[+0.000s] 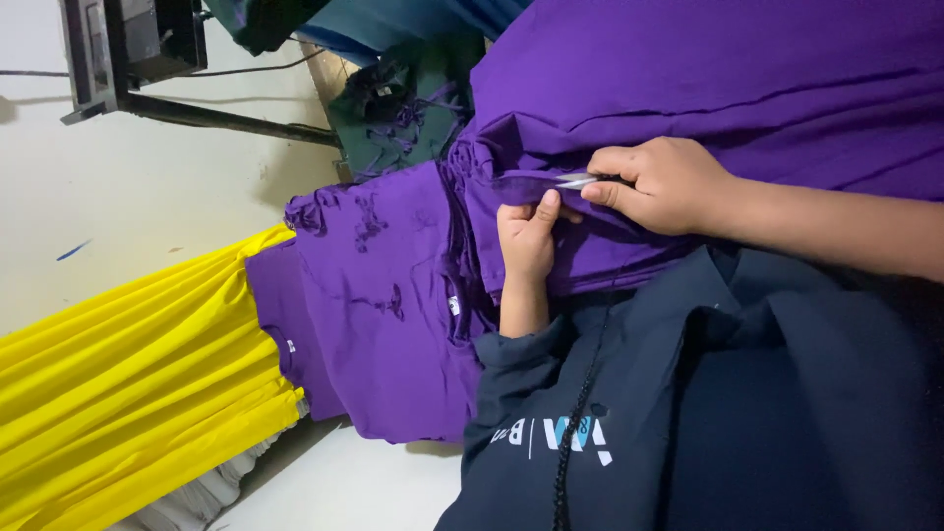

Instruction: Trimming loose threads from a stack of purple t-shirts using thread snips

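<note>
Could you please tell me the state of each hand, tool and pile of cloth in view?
left hand: pinching the purple garment's edge.
right hand: closed on small metal snips.
purple garment: rumpled, being worked.
purple stack: lying flat, loose threads on top.
yellow cloth: draped in folds.

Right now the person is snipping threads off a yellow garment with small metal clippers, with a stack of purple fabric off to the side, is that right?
Not quite. The garment being trimmed is purple, not yellow. The head view shows the right hand holding the small metal clippers against purple cloth while the left hand pinches it. The yellow fabric lies off to the side, beside the purple stack.
</note>
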